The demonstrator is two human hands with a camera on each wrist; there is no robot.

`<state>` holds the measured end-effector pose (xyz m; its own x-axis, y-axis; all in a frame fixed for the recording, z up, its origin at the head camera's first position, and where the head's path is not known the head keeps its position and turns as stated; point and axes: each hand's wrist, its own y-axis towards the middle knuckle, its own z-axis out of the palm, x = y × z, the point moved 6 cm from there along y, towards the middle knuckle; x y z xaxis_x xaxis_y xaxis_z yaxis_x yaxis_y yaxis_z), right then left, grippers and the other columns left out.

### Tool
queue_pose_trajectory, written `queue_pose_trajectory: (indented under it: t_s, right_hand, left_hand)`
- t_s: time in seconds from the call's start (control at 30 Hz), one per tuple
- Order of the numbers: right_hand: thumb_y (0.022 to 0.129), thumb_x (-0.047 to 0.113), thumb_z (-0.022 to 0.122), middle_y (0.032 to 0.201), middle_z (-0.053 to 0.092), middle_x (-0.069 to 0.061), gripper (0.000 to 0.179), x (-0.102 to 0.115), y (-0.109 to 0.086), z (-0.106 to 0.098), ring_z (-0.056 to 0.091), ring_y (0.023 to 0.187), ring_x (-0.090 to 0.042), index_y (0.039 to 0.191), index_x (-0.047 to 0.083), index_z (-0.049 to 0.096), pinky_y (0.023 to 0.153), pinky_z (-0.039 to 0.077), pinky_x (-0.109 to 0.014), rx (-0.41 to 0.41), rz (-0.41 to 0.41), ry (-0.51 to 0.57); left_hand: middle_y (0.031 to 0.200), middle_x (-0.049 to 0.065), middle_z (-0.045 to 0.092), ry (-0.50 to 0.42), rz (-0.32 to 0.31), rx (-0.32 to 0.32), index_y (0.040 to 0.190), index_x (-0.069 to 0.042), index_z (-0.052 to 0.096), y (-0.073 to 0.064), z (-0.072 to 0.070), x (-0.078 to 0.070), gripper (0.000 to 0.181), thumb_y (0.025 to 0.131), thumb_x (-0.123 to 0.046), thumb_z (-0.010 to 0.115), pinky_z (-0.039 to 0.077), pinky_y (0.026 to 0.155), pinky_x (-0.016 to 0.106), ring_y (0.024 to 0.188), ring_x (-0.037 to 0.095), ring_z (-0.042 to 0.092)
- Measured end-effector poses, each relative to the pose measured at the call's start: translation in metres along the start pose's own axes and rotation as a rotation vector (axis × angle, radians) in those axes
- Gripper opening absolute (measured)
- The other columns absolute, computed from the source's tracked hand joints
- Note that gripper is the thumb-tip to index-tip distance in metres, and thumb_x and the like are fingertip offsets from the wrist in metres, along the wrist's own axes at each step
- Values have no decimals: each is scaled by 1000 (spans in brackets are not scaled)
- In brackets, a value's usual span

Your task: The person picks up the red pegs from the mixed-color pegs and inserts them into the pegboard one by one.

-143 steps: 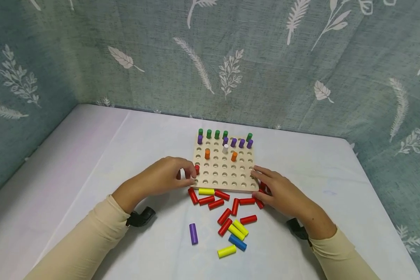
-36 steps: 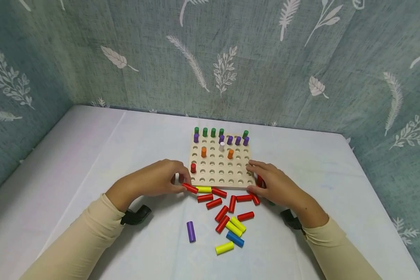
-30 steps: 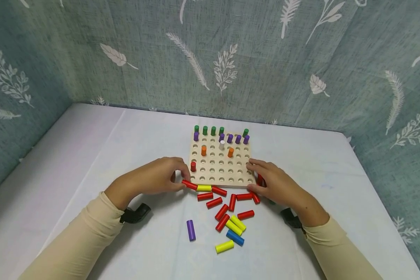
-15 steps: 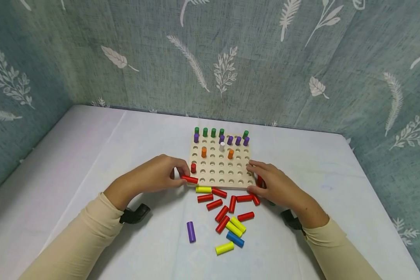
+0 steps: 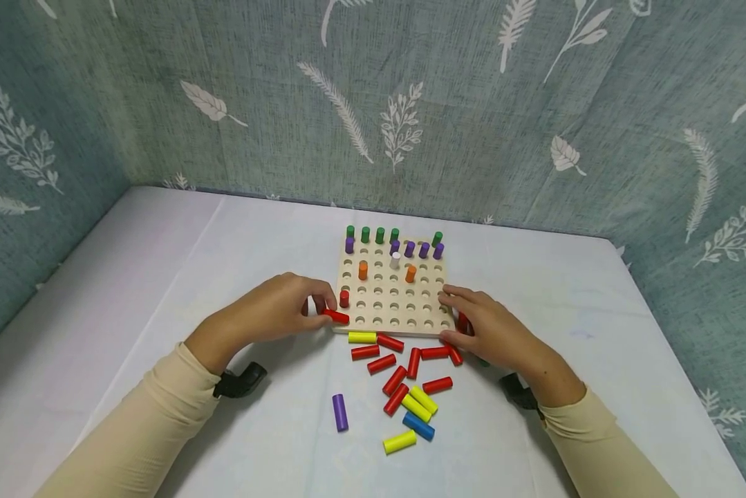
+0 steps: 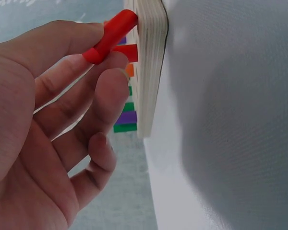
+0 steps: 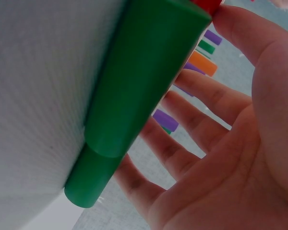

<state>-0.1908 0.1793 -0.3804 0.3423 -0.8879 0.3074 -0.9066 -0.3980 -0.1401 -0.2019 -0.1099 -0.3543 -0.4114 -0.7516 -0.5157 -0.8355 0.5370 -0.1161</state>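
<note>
My left hand [image 5: 288,304] pinches a red peg [image 6: 114,36] between thumb and fingers, tilted over the front left corner of the wooden pegboard [image 5: 400,297]. Just behind it, another red peg [image 5: 344,299] stands upright in the left column. At the board's right edge lies my right hand [image 5: 487,325], fingers extended along the side and holding nothing. Under that hand, green pegs [image 7: 144,72] lie on the table, close to the camera in the right wrist view. Green, purple, orange and white pegs stand in the board, such as a white peg [image 5: 395,261] and an orange peg [image 5: 411,274].
In front of the board lie several loose red pegs [image 5: 395,380], some yellow pegs [image 5: 399,442], a blue peg [image 5: 419,425] and a purple peg [image 5: 339,413]. A patterned grey-green curtain [image 5: 373,104] hangs behind the white table [image 5: 223,443].
My left hand took a red peg from the table beside the yellow one and raised it over the board's front left corner. My right hand has stayed at the board's right edge.
</note>
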Motion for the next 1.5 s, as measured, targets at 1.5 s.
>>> queue_pose_trajectory:
  t_s: [1.5]
  right_hand:
    - [88, 40, 75, 160, 37, -8, 74, 0, 0, 0, 37, 145, -38, 151, 16, 45, 110, 41, -58, 9, 14, 15]
  left_hand:
    - [80, -12, 69, 89, 93, -107, 106, -16, 76, 5, 6, -13, 21, 85, -17, 80, 45, 61, 22, 65, 5, 53]
